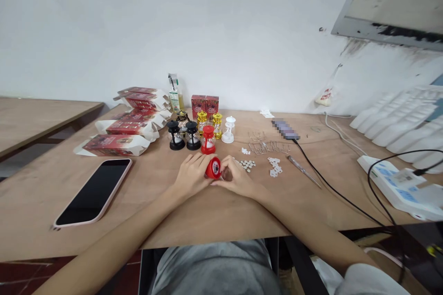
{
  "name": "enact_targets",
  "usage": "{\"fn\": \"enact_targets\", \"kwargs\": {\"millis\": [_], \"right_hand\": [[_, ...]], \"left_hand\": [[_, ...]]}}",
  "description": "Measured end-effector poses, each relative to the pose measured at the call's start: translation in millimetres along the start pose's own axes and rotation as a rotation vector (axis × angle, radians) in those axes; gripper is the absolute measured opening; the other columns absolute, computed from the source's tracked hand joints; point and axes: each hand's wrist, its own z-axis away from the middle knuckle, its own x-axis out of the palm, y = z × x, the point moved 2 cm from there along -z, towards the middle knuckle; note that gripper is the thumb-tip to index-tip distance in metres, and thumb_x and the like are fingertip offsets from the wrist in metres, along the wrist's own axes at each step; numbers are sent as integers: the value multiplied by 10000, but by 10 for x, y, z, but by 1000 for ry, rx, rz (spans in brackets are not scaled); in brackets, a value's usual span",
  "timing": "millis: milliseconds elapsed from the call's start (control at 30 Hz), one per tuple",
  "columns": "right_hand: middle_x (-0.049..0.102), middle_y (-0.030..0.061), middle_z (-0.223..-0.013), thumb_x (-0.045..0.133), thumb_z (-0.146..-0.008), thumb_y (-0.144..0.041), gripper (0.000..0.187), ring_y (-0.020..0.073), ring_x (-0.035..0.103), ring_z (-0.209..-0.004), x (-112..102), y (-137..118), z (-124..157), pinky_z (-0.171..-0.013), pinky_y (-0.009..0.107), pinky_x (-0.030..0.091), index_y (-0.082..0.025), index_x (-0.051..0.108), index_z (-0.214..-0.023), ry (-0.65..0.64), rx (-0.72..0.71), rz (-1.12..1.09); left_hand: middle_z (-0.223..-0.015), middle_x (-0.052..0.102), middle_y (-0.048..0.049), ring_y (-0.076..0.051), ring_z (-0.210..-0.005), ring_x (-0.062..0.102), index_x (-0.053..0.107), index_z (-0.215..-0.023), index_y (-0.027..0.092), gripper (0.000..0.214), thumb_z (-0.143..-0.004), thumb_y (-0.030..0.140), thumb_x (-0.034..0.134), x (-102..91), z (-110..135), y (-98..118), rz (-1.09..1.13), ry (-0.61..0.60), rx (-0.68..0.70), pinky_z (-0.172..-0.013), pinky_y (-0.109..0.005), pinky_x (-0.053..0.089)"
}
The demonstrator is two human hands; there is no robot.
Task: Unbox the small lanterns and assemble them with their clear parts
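My left hand (pixel 192 174) is wrapped round a small red lantern (pixel 213 168), tipped so that its round base with a dark printed disc faces me. Thumb and forefinger of my right hand (pixel 238 179) curl together at the lantern's right side. A tiny pale piece shows by those fingertips, too small to name. Just beyond my hands another red lantern (pixel 208 141) stands upright. Around it are black lanterns (pixel 193 136), gold lanterns (pixel 217 126) and a white lantern (pixel 228 130). Button cells (pixel 248 165) lie right of my right hand.
Wire handles (pixel 268 146), white plastic tabs (pixel 274 167) and a screwdriver (pixel 304 171) lie to the right. Further right are a cabled phone (pixel 285 129) and a power strip (pixel 398 184). Leftward lie a pink-cased phone (pixel 95 192) and red cartons (pixel 114 144). Two red boxes (pixel 205 103) stand behind.
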Motion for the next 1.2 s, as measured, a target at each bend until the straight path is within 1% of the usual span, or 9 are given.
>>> {"fn": "enact_targets", "kwargs": {"millis": [133, 233, 400, 567, 733, 833, 933, 1033, 1200], "right_hand": [[493, 19, -898, 680, -764, -367, 290, 119, 506, -703, 20, 12, -9, -614, 263, 494, -221, 443, -846, -12, 37, -57], [504, 27, -919, 664, -780, -333, 233, 111, 519, -702, -99, 18, -53, -621, 258, 491, -212, 475, -843, -8, 43, -72], [562, 5, -780, 673, -754, -333, 198, 127, 547, -687, -594, 228, -121, -630, 266, 459, -194, 534, -775, -16, 226, -3], [584, 6, -745, 674, -703, -321, 199, 137, 545, -686, -1064, 558, -83, -650, 272, 438, -184, 537, -751, 111, 400, 108], [565, -30, -632, 676, -659, -215, 175, 121, 523, -580, -1190, 692, -1, -568, 239, 393, -182, 561, -786, -156, 515, 259], [548, -36, -560, 667, -703, -236, 113, 124, 503, -540, -1183, 646, -11, -546, 241, 355, -187, 576, -748, -185, 546, 368], [595, -2, -649, 637, -773, -350, 175, 136, 530, -608, -1066, 460, -77, -580, 251, 382, -187, 582, -743, -3, 448, 292], [595, 4, -719, 656, -761, -439, 263, 137, 536, -651, -780, 183, -120, -603, 257, 417, -196, 582, -825, 122, 304, 102], [547, 15, -862, 772, -615, -477, 480, 143, 510, -722, -219, -181, -88, -655, 278, 441, -216, 533, -940, -36, -5, 36]], "left_hand": [[-892, 688, -80, -221, -797, 605, 551, -1049, 144, 337, -773, 332, 598, -21, -11, -20, -16, 10, -3, -653, -310, 382], [-904, 688, -83, -219, -802, 612, 548, -1044, 146, 333, -773, 333, 596, -31, -12, -47, -21, 38, -19, -651, -306, 393], [-1011, 677, -83, -225, -878, 613, 519, -1078, 158, 351, -747, 255, 584, -41, -4, -76, 18, 37, -51, -705, -312, 423], [-991, 677, -86, -228, -852, 613, 525, -1074, 155, 357, -733, 245, 580, -49, -5, -53, 13, 9, -62, -684, -317, 428], [-945, 674, -84, -223, -818, 605, 531, -1063, 157, 343, -738, 257, 576, -56, -9, -35, 10, -6, -55, -669, -310, 421], [-915, 671, -79, -218, -802, 599, 532, -1060, 153, 335, -744, 254, 572, -57, -7, -32, 11, -14, -57, -667, -306, 415], [-918, 671, -80, -220, -810, 595, 530, -1063, 145, 338, -741, 241, 575, -46, 0, -27, 14, -13, -42, -670, -306, 407], [-938, 673, -82, -221, -825, 595, 526, -1079, 140, 352, -742, 229, 578, -22, 6, -12, 23, -16, -8, -679, -307, 399], [-892, 674, -78, -221, -816, 594, 540, -1062, 144, 328, -768, 286, 572, 3, 10, 21, 46, -16, 12, -683, -307, 389]]}}
